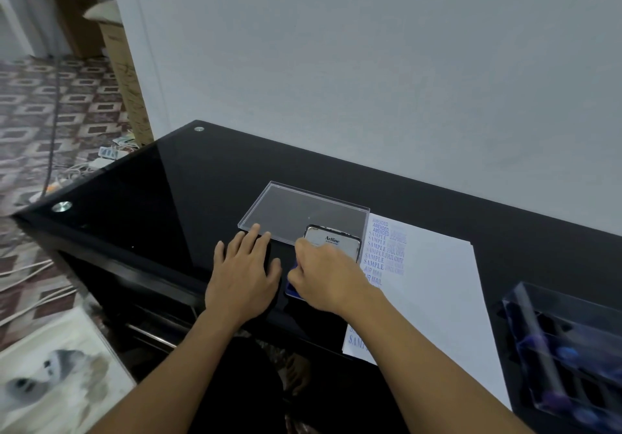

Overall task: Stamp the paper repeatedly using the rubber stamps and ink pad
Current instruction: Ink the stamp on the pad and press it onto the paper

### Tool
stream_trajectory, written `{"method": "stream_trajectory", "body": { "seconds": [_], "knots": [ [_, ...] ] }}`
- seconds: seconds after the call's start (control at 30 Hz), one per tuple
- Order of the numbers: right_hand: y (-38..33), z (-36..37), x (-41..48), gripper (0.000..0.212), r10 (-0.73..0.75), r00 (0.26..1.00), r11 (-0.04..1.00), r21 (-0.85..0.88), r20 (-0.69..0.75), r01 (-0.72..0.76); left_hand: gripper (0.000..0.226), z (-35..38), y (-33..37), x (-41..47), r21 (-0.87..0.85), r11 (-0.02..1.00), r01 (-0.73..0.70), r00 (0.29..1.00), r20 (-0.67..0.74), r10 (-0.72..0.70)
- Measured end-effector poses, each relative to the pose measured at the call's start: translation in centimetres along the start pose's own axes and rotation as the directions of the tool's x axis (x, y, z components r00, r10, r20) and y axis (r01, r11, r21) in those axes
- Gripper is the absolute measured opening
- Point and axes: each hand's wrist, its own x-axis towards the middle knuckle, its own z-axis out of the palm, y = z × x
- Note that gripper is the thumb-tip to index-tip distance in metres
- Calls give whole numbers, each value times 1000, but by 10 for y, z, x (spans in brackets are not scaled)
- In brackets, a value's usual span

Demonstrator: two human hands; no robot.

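On the table, bare glass spreads at 9 o'clock of the left hand, which lies flat with its fingers straight and holds nothing. A shallow clear lid sits at its 1 o'clock. The ink pad has a raised cover that reads "Artline". The right hand curls over it, but I cannot tell what it holds. The paper at 3 o'clock shows "AMENDED", "SAMPLE", "FAX OUT" and "AIR MAIL". At far right, a clear box holds blurred, blue-handled stamps.
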Motion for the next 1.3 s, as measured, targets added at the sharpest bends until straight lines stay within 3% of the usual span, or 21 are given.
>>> {"method": "stream_trajectory", "body": {
  "seconds": [0.17, 0.53, 1.3],
  "knots": [
    [-3, 5, -2, 16, 29, 998, 1000, 2, -55, -29, 58, 2, -1, 1, -16, 1000, 10, 1000, -6, -11],
    [-2, 7, -3, 13, 58, 998, 994, 97, -10, -56, 58, 1, 0, 1, -21, 1000, 22, 999, -34, -22],
    [-5, 8, 0, 14, 95, 995, 991, 95, -33, -91, 58, -1, 1, 1, -57, 998, 39, 997, -60, -42]
  ]
}}
